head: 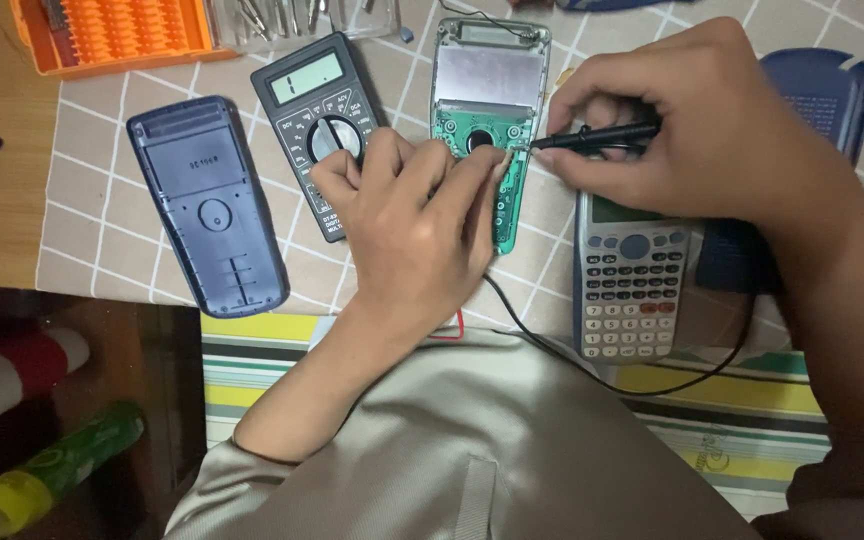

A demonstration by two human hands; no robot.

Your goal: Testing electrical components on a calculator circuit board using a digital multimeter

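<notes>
Probing step, by the look of it: the right hand (697, 125) pinches a black multimeter probe (592, 137), tip beside the left hand's (412, 225) fingertips, which press down on the opened calculator's green circuit board (482, 135). Next calls for steady tip contact while the multimeter (317, 105), just beyond the left knuckles, is read.

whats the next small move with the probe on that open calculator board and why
Probably read the meter display: the right hand already has the black probe tip at the edge of the green circuit board, and the left hand is pressing on the board beside it. If the reading looks unsettled, nudge the tip slightly.
</notes>
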